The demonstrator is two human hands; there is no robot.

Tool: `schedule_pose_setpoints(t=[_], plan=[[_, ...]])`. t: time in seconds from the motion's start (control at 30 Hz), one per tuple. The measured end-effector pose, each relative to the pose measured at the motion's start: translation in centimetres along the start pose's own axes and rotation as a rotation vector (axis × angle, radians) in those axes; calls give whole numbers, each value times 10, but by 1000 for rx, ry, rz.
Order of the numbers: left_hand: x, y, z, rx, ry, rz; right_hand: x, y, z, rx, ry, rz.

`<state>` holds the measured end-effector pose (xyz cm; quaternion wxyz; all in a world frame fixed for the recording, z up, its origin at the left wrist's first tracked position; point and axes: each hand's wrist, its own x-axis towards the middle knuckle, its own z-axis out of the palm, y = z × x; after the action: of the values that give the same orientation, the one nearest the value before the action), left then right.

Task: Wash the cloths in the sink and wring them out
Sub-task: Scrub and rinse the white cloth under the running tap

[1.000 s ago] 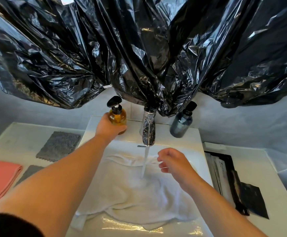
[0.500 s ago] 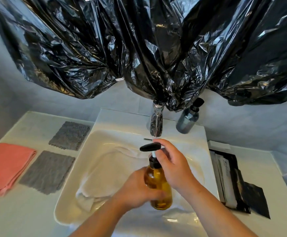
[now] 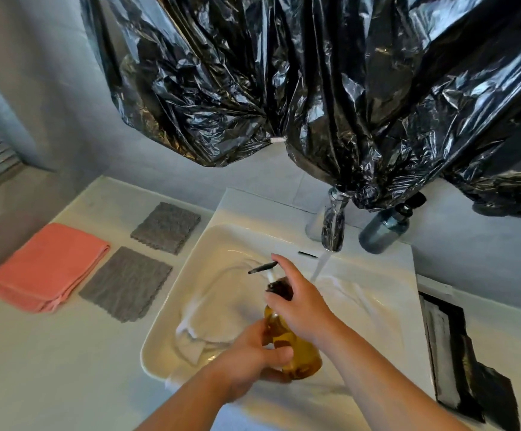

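A white cloth (image 3: 219,309) lies wet in the white sink (image 3: 246,213), under water running from the chrome tap (image 3: 333,225). Over the cloth, my left hand (image 3: 250,362) grips the body of an amber soap pump bottle (image 3: 299,353). My right hand (image 3: 299,300) sits on top of the bottle, its fingers over the black pump head (image 3: 264,268). On the counter to the left lie a pink folded cloth (image 3: 45,269) and two grey cloths (image 3: 125,284), (image 3: 166,227).
A grey-blue pump bottle (image 3: 383,231) stands behind the sink at the right of the tap. Black plastic sheeting (image 3: 315,88) hangs over the wall above the tap. A black and white packet (image 3: 458,353) lies on the counter to the right.
My left hand took the amber bottle from behind the sink and brought it over the cloth. My right hand came onto the pump head. The view has shifted left.
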<state>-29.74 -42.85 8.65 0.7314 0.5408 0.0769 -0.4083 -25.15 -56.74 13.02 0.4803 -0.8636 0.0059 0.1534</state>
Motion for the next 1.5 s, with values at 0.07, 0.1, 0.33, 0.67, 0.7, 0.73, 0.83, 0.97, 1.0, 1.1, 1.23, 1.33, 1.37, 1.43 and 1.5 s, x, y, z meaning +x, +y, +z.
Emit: schedule_pose_setpoints(t=[0.07, 0.1, 0.33, 0.67, 0.7, 0.73, 0.83, 0.97, 1.0, 1.1, 1.23, 1.33, 1.37, 1.43, 1.5], plan=[[2, -1, -9, -30, -14, -4, 11, -3, 6, -45, -40, 26], [4, -2, -12, -34, -22, -5, 16, -4, 9, -54, -46, 33], [9, -8, -28, -121, -36, 11, 37, -5, 29, -74, -52, 49], [9, -13, -36, -119, -3, -3, 38, 2, 37, -27, -23, 57], [9, -13, -36, -109, -6, -8, 37, 2, 36, -20, -28, 58], [9, -13, -35, -86, -15, -11, 34, 3, 33, -9, -21, 57], [11, -10, -21, 23, -48, -8, 19, 11, 19, 21, 39, 58], [19, -12, 16, 114, -43, -68, -16, 38, -12, 65, 191, 83], [22, -15, 26, 116, -53, -83, -26, 47, -20, 77, 233, 96], [33, -22, 61, 142, -95, -102, -52, 73, -44, 120, 358, 158], [52, -27, 110, 234, -102, -107, -76, 101, -78, 141, 528, 294], [62, -33, 131, 261, -126, -130, -86, 114, -92, 146, 559, 358], [66, -36, 133, 266, -133, -135, -88, 118, -94, 154, 556, 373], [71, -44, 135, 257, -144, -141, -90, 124, -95, 154, 552, 395], [74, -50, 135, 252, -152, -146, -89, 129, -94, 137, 558, 407]])
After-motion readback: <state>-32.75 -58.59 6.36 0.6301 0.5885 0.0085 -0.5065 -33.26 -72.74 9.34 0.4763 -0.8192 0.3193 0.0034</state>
